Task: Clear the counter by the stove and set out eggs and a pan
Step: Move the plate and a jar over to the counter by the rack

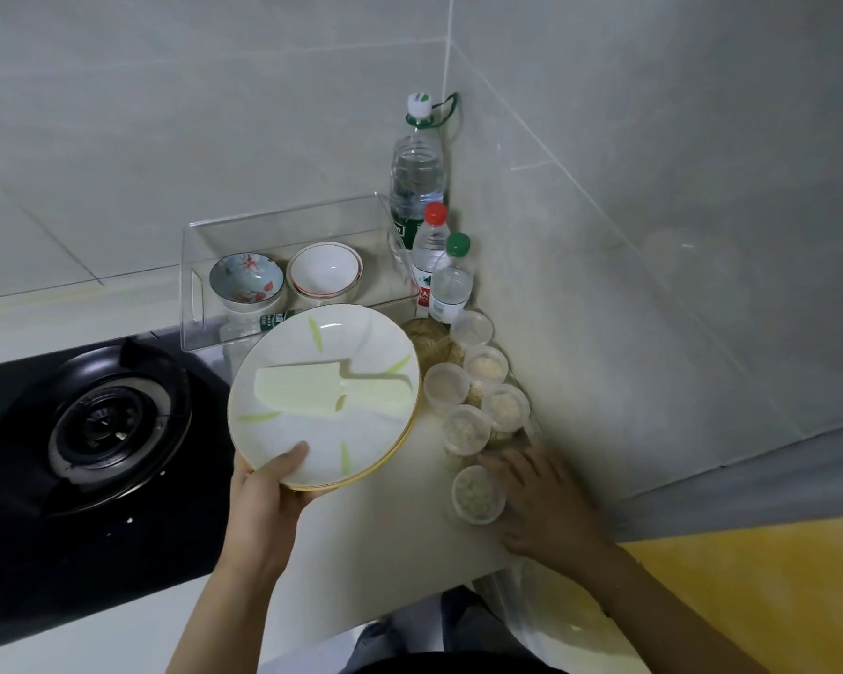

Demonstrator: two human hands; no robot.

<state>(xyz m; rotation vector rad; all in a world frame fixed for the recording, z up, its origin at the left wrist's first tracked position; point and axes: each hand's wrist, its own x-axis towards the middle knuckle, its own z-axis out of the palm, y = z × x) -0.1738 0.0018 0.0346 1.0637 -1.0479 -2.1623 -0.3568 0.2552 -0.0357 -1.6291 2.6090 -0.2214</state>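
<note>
From the head camera, a stack of plates [322, 396] is held tilted above the worktop [400, 537], just right of the black gas stove [93, 430]. The stack is gripped at its near rim by the left hand [264, 498], with the thumb laid on the top plate's face and the fingers curled beneath. The right hand [546, 503] is laid flat on the worktop near its right edge, fingers straight and spread, with nothing held; its fingertips lie just beside a small lidded plastic cup [478, 493]. More such cups [483, 396] are clustered against the right wall. In the back corner, a tall water bottle [417, 163] and two smaller bottles, one red-capped [429, 255] and one green-capped [451, 279], are stood together. A clear plastic bin [293, 265] is set at the worktop's back edge, behind the plates; a patterned bowl [247, 279] and stacked white bowls [324, 274] are kept inside it.
</note>
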